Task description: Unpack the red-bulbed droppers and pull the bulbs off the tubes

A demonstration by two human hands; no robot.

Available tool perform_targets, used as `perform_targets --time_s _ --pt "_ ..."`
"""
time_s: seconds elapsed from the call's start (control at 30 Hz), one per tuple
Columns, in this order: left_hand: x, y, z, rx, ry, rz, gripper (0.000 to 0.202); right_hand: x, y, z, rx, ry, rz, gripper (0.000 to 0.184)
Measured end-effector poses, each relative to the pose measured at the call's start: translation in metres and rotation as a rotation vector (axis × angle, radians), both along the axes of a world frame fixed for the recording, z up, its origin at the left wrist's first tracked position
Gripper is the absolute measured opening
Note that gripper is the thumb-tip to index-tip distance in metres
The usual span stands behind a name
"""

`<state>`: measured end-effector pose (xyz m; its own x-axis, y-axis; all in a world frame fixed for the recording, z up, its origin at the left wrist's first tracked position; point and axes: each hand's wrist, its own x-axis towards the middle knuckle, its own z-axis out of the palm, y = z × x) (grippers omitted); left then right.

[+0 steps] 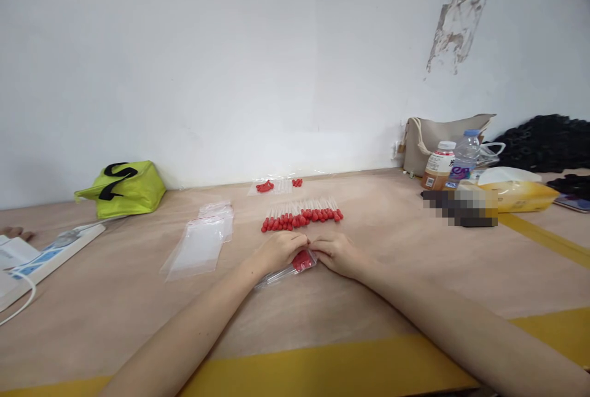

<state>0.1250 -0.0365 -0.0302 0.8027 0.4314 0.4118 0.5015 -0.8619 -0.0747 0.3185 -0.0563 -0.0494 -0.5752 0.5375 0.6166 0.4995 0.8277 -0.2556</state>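
Note:
My left hand (282, 249) and my right hand (338, 252) meet at the top edge of a clear plastic bag (281, 275), their fingers pinched on it. Inside the bag lie clear thin tubes with red bulb ends (303, 260), like small droppers; the left hand partly covers them. Just beyond my hands is a row of red-bulbed droppers (302, 217), clear tips pointing away from me. To the left lies a stack of flat zip bags (198, 246). Farther back, near the wall, rest filled clear bags (271, 186) showing red bulbs.
On the left stand a lime-green pouch (131, 191) and a power strip (55, 255) with a white cable. At the right are drink bottles (440, 166), a yellow tissue pack (520, 195), a beige bag (447, 129) and a black heap (548, 142). Yellow tape (322, 366) runs along the front edge.

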Motion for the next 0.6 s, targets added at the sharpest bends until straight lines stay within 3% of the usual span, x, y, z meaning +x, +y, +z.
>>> perform_targets --time_s 0.1,0.2,0.43,0.6 --pt "0.0005 -0.0026 0.0015 0.009 -0.003 -0.004 0.021 0.0023 0.0018 0.0008 0.384 -0.147 -0.026 0.022" --pt "-0.0004 -0.0047 0.0023 0.024 0.000 -0.007 0.018 0.0040 0.0051 0.0009 0.548 -0.214 -0.006 0.020" --pt "-0.0009 -0.0066 0.0040 0.199 0.092 -0.037 0.024 0.0028 0.0056 0.0029 0.586 -0.294 0.000 0.025" --pt "-0.0023 -0.0092 0.0030 0.173 0.043 -0.019 0.022 0.0060 0.0028 0.0047 0.543 -0.248 0.037 0.021"
